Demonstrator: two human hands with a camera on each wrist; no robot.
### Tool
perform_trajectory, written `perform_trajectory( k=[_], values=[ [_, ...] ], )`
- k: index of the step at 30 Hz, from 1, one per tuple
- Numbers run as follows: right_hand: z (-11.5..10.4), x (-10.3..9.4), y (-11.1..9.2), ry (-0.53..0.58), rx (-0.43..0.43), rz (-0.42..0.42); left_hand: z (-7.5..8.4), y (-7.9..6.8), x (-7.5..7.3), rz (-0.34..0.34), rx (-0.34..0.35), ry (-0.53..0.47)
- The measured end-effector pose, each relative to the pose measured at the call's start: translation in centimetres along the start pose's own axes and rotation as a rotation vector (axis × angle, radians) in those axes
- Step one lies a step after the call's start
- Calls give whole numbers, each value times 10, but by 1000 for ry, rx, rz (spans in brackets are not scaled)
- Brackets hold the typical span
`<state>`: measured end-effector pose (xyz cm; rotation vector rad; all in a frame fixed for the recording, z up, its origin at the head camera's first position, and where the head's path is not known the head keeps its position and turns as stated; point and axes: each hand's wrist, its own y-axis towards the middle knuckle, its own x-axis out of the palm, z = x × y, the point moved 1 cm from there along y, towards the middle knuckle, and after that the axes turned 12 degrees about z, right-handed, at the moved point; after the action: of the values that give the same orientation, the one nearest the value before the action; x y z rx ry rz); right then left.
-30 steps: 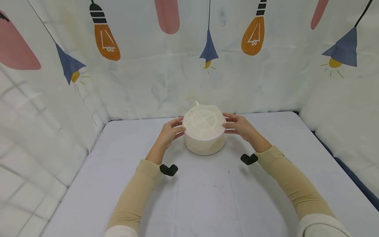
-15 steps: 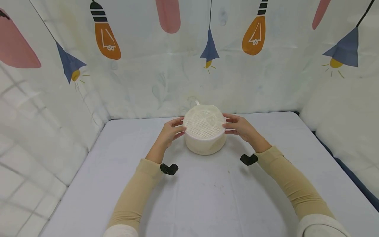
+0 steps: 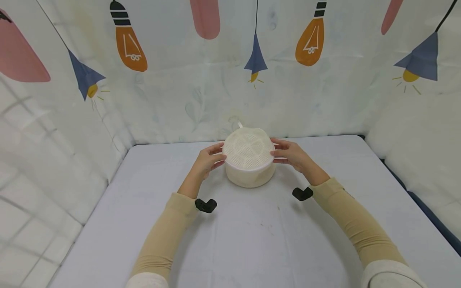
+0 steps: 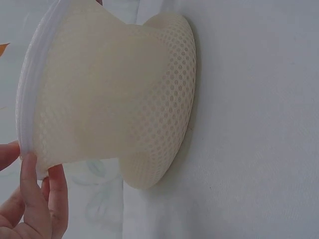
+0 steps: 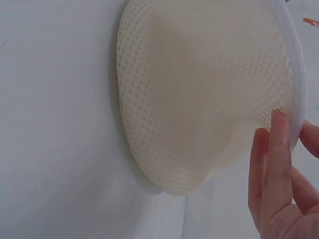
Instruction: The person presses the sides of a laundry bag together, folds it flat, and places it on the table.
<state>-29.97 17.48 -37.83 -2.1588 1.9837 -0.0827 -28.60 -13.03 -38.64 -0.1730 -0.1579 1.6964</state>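
Observation:
A cream mesh laundry bag (image 3: 248, 150), drum-shaped with a white edge band (image 4: 31, 99), stands on the table toward its far side. At its left, my left hand (image 3: 206, 163) pinches the upper rim between thumb and fingers. My right hand (image 3: 294, 156) pinches the same rim on the opposite side, its fingertips pressed into the mesh (image 5: 239, 89) just under the band. Both wrist views show the side wall sagging inward, with the bottom spread on the cloth. A small white loop (image 3: 239, 125) sticks up behind the top.
A white cloth covers the table (image 3: 237, 240). Right behind the bag rises a fabric wall (image 3: 162, 104) printed with lamps and bulbs, and similar walls close in both sides. Black wrist-worn devices (image 3: 205, 206) sit at both cuffs.

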Motion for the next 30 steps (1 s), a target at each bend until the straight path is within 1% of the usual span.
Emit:
perform_trajectory(
  k=[6, 12, 21, 26, 30],
  values=[
    [0, 3, 2, -9, 7, 2, -2, 2, -1, 8, -2, 6],
    [1, 4, 5, -26, 10, -15, -4, 4, -3, 8, -7, 14],
    [0, 5, 5, -34, 23, -13, -4, 3, -3, 16, -11, 8],
    [4, 5, 5, -31, 41, -10, -6, 3, -2, 11, -25, 14],
    [8, 4, 5, -25, 41, -6, -8, 3, 0, 11, -24, 21]
  ],
)
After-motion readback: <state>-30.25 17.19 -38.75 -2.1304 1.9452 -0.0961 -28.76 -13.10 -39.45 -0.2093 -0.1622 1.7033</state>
